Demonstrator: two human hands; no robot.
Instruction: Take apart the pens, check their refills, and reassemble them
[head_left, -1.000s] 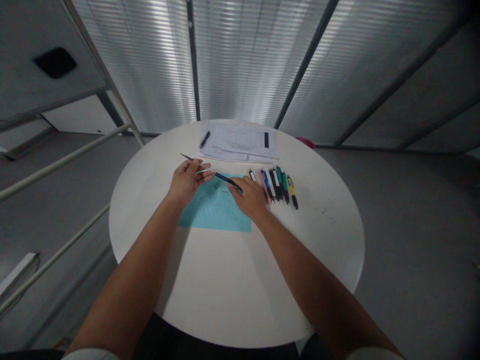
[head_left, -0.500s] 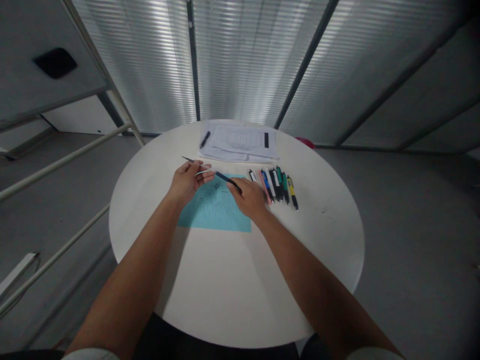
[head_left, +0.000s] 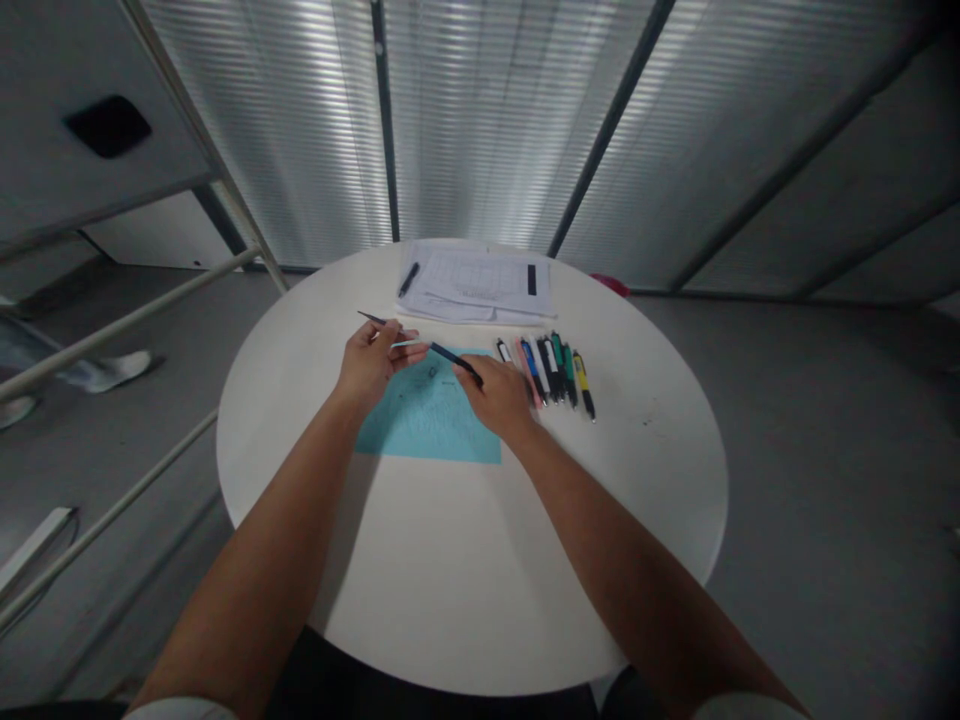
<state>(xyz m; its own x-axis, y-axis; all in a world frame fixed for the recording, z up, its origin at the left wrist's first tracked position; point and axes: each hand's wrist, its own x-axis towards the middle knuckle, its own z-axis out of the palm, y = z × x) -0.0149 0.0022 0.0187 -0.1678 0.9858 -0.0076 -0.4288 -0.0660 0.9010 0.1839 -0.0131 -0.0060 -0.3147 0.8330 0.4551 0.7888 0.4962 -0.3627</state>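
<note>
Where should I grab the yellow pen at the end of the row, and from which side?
Pinch the yellow pen around the middle of its barrel, coming from the right. It lies flat at the row's outer end, so that side is open to your fingers, while the green pen sits close along its left.

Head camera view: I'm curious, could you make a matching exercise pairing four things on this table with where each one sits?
Things:
1 light blue sheet
2 row of pens
3 black pen
4 printed papers

Places:
A on the papers
B far edge of the round white table
C beneath the left hand and right hand
D right of the hands

Pairs: 1C, 2D, 3A, 4B
</note>
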